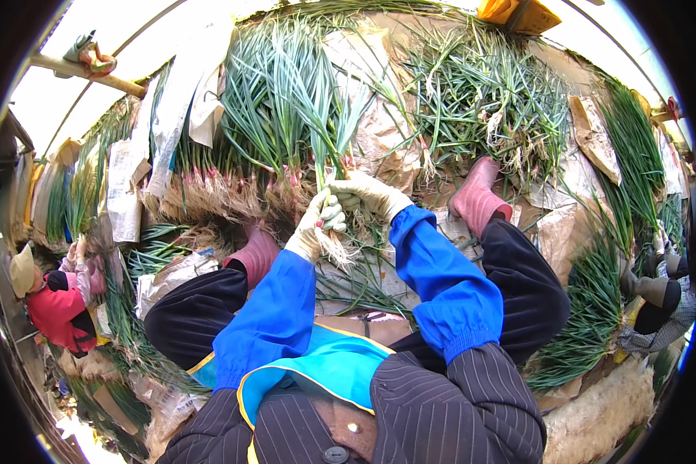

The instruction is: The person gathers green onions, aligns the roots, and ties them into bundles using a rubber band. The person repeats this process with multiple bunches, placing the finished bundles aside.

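My left hand (311,228), in a pale glove, is closed around a green onion plant (326,130) by its lower stalk. Its long leaves fan upward, away from me, and its whitish roots (336,246) hang below the fist. The gloved fingers of my right hand (371,192) pinch the same plant just above the left hand, at the base of the leaves. Exactly which leaf lies between those fingertips is hidden. Just beyond my hands and to the left, a dense row of green onions (267,116) stands with pinkish bulbs and tan roots towards me.
A loose heap of green onions (487,98) lies to the right, beside my pink boot (478,191). Crumpled paper sheeting (383,139) separates the piles. Loose leaves (359,290) litter the ground between my legs. Another person (58,301) works at left, and one in grey boots (655,290) at right.
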Motion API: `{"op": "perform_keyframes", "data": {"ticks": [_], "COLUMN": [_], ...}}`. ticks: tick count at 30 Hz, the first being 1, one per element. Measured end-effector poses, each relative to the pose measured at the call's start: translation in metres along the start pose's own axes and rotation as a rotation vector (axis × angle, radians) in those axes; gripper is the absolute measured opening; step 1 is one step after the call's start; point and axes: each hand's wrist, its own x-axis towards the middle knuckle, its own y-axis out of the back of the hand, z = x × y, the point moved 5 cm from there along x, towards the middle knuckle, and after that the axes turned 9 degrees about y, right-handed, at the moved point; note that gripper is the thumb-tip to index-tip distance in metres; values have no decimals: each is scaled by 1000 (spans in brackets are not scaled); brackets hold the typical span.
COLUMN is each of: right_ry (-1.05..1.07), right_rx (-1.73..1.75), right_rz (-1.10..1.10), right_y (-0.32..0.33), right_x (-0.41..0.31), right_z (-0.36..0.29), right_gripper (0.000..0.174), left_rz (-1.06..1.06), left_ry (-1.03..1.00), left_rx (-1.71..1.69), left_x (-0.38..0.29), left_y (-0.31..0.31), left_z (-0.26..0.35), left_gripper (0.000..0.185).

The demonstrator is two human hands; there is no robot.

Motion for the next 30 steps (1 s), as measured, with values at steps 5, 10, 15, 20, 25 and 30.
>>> {"op": "perform_keyframes", "data": {"ticks": [5, 10, 15, 20, 25, 30], "right_ry": [402, 695, -189, -314, -197, 295], "right_rx": [-1153, -1706, -1921, -2394, -1650, -992], "right_rz": [388, 363, 1337, 1054, 1049, 797], "right_y": [-10, -2, 145, 192, 212, 128], "right_x": [-1, -29, -124, -101, -67, -37], "right_z": [-10, -97, -240, -169, -96, -94], "right_gripper": [24, 12, 32, 37, 41, 24], "left_rz": [497, 132, 154, 277, 297, 413], "left_ry": [-130, 3, -530, -434, -237, -323], "left_rx": [241, 266, 450, 417, 345, 519], "left_x": [-14, -15, -46, -1, 17, 20], "left_y": [2, -71, -119, -87, -49, -41], "left_z": [3, -10, 27, 51, 56, 59], "left_gripper": [44, 27, 25, 18, 18, 19]}}
